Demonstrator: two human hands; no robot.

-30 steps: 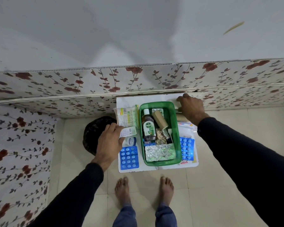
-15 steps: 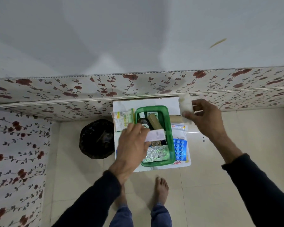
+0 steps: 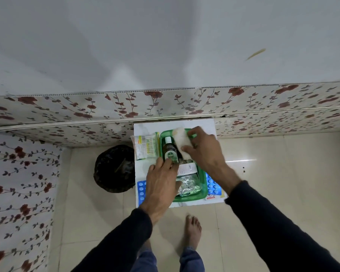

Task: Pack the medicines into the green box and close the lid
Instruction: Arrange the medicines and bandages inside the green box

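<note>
Now your right hand (image 3: 201, 149) has carried the white roll (image 3: 182, 143) over the box (image 3: 202, 180), grip closed on it. Your left hand (image 3: 161, 181) has dropped its packet (image 3: 186, 169) inside, fingers loose. Blue strips (image 3: 141, 186) remain beside the box.

Green box (image 3: 202, 195) at the centre of the white counter (image 3: 145, 130), lid off. Its interior is crowded: Dettol bottle (image 3: 170, 152) at 12 o'clock, foil strips (image 3: 188, 187) at 6 o'clock. Left hand (image 3: 161, 181) covers the 9 o'clock rim; right hand (image 3: 202, 148), gripping a white roll (image 3: 182, 142), blocks 1 o'clock. Bare counter lies at 12 o'clock, up to the floral wall panel (image 3: 106, 110). A sachet pack (image 3: 145, 147) occupies 10 o'clock.
</note>
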